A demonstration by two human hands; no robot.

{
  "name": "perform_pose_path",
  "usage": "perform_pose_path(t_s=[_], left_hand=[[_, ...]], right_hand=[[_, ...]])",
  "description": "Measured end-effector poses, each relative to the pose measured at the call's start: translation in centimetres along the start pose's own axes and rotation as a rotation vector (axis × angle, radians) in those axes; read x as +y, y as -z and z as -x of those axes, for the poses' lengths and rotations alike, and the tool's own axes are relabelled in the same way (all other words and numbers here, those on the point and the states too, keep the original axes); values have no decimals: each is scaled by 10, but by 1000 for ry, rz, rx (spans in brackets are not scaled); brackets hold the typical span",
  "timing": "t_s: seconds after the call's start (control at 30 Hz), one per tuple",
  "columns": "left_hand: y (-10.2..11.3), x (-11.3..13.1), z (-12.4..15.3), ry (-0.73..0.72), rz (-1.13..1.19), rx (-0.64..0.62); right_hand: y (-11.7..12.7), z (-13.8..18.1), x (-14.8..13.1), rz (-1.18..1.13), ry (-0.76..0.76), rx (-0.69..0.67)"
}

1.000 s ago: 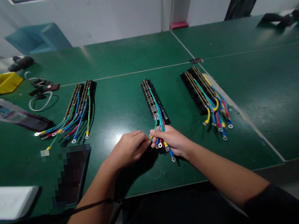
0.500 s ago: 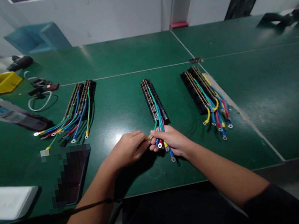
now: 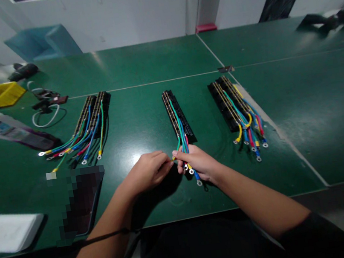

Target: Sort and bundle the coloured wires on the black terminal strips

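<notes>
In the middle of the table lies a black terminal block (image 3: 177, 117) with brass-coloured strips, its coloured wires running down toward me. My right hand (image 3: 198, 161) is closed around the bundle of wires (image 3: 184, 142); ring lugs (image 3: 199, 182) in blue, yellow and red sleeves stick out below it. My left hand (image 3: 152, 168) pinches the yellow-sleeved end of a green wire (image 3: 178, 143), just left of the right hand. The lug at its tip is hidden by the left fingers.
Wired terminal blocks lie in pairs, one pair (image 3: 92, 113) at left, another (image 3: 224, 104) at right. A plastic packet (image 3: 10, 129), a yellow tray (image 3: 4, 94), a white box (image 3: 11, 232) and a pixelated dark flat object (image 3: 89, 201) occupy the left side.
The right hand's fingers have shifted slightly around the bundle, and the lugs below it have changed position a little. The left hand keeps its pinch almost in place.
</notes>
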State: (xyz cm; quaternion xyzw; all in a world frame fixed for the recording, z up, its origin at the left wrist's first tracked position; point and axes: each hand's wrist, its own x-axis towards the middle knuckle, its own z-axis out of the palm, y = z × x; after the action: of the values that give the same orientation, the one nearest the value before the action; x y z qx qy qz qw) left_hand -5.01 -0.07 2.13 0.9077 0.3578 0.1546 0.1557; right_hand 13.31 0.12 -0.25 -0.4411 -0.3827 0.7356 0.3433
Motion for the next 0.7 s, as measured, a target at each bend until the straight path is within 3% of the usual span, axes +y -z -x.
perform_pose_path(t_s=[0.2, 0.43, 0.7], left_hand=[[-2, 0, 0, 15, 3, 3], [-2, -2, 3, -41, 58, 109], [4, -1, 4, -123, 145, 101]], right_hand=[[-1, -1, 1, -11, 5, 0], [-2, 1, -3, -135, -111, 9], [3, 2, -6, -268, -227, 21]])
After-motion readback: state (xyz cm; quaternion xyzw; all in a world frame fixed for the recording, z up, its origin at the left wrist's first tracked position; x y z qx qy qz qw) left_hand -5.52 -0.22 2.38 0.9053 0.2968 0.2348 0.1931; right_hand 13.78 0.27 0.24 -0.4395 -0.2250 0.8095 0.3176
